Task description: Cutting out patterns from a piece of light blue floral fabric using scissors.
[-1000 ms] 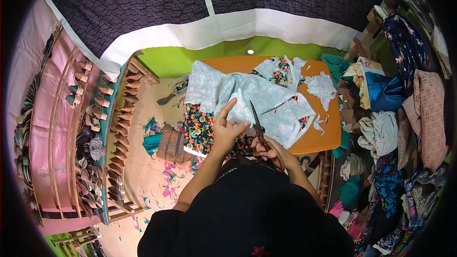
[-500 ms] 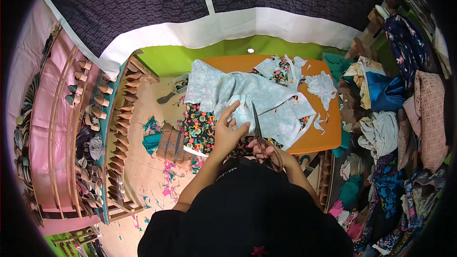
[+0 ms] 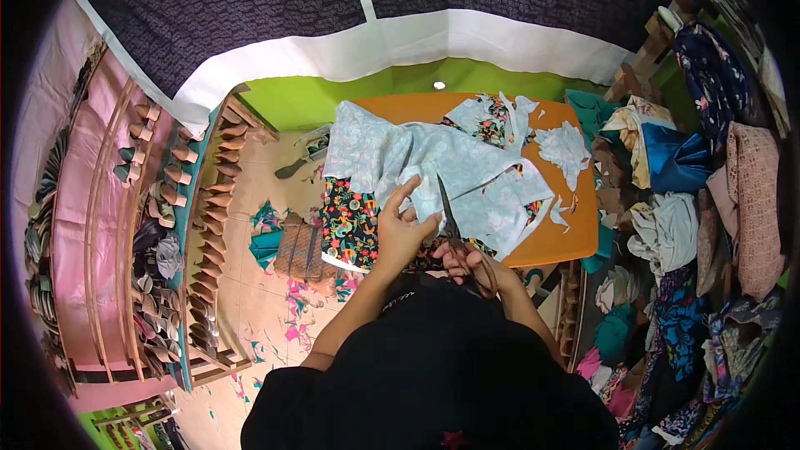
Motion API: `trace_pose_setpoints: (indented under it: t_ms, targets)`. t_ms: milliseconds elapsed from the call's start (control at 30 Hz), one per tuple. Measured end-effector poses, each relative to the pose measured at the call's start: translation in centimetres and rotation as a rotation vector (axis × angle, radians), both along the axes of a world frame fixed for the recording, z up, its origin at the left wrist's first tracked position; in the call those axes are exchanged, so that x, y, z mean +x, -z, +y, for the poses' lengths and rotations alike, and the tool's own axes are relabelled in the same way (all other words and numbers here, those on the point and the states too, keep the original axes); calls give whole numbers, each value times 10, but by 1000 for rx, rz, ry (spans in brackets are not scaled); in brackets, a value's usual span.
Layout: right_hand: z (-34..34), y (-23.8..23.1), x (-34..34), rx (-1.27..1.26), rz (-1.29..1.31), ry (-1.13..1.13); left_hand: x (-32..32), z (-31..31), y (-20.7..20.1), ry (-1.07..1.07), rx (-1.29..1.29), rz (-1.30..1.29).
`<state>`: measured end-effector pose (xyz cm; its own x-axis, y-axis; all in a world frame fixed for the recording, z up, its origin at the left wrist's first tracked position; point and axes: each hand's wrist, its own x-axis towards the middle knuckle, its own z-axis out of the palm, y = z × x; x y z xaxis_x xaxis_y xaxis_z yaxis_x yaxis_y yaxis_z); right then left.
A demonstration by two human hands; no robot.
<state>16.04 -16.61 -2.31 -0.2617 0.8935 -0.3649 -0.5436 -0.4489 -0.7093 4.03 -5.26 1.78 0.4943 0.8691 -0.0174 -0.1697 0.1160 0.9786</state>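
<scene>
Clearly, the right hand holds dark scissors.

White scraps lay near the right edge of the orange table; a dark patterned curtain with a white hem hung past the far edge, above a green wall; pointed wooden shoe moulds lined the right side of a rack; on the floor, left of the table, a brown checked bundle lay beside a teal cloth; beyond the right edge were a shiny blue cloth and a white cloth.
</scene>
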Motion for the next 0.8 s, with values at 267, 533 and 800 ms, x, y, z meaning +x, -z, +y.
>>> trace_pose_setpoints:
  t_ms: [267,533,800]
  targets:
    - [0,-12,-1,-30,-60,61,-3,3,1,-32,9,79]
    - [2,-23,2,-82,-330,-7,-7,6,-13,39,-160,60]
    - [-2,-8,0,58,141,11,-6,5,-6,75,-70,45]
